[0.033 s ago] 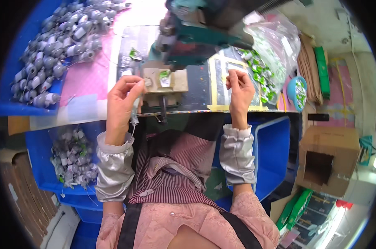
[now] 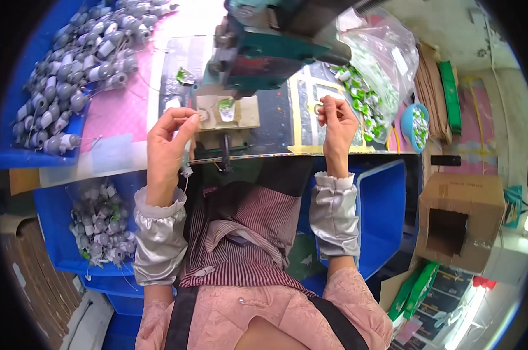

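My left hand (image 2: 167, 149) is closed at the bench's front edge. Its fingers wrap a pale grey part with wire leads (image 2: 186, 168), mostly hidden by the hand, whose thin wire hangs below. Over the bench to the right, my right hand (image 2: 338, 125) is pinched together; whatever is between its fingertips is too small to make out. Between the hands, a green and silver foil-like piece (image 2: 226, 111) lies on a small tan block (image 2: 249, 112). Above it stands a dark teal machine head (image 2: 264, 52), touched by neither hand.
Many grey bulb-shaped parts (image 2: 71, 84) fill a blue tray at far left; more lie in a blue bin (image 2: 54, 233) below. Green and white pieces (image 2: 366, 105) spill beside a clear plastic bag (image 2: 392, 52). A light blue bowl (image 2: 408, 129), blue crate (image 2: 386, 210) and cardboard box (image 2: 468, 192) are right.
The machine and bench sit slightly further left in the picture, as the view has shifted a little. Both hands keep nearly the same pose.
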Demonstrator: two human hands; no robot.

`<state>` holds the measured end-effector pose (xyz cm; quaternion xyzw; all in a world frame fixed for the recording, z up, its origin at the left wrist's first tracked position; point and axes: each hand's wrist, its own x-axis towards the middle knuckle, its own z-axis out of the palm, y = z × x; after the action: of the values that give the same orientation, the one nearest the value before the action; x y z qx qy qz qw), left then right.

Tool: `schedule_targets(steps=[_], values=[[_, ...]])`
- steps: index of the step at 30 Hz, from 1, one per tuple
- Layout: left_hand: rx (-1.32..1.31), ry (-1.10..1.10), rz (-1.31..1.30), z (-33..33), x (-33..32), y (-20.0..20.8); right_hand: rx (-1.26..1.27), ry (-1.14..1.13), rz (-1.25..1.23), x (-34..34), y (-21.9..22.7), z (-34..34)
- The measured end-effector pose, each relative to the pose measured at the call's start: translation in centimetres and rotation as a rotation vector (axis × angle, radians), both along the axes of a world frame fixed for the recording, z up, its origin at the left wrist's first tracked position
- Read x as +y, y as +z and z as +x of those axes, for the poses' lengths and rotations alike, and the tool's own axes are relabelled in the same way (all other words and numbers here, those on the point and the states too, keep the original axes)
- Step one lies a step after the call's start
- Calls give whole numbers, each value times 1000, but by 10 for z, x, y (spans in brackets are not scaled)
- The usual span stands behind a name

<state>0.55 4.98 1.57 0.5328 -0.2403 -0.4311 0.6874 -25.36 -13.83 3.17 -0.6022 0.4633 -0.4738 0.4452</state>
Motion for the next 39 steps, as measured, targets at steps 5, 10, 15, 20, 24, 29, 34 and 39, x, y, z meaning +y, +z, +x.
schedule_targets(steps=[5, 10, 15, 20, 24, 29, 34, 39], values=[[-86, 4, 78, -14, -4, -3, 166, -75, -80, -23, -23, -34], [-254, 58, 130, -28, -2, 5, 525, -125, -230, -40, -25, -36], [-863, 164, -29, -48, 0, 6, 278, -53, -93, -42, -27, -29], [-1255, 108, -138, -71, -3, 3, -240, 236, 311, 6, 3, 29], [-1377, 91, -21, -73, -2, -3, -257, 372, 309, 36, 4, 82], [-1342, 56, 28, -72, -1, 1, -93, 454, 207, 46, -3, 104], [-1328, 64, 32, -72, -1, -3, 180, 453, -18, 53, -5, 111], [-1300, 72, 25, -72, -2, -5, 205, 446, -125, 47, -17, 108]])
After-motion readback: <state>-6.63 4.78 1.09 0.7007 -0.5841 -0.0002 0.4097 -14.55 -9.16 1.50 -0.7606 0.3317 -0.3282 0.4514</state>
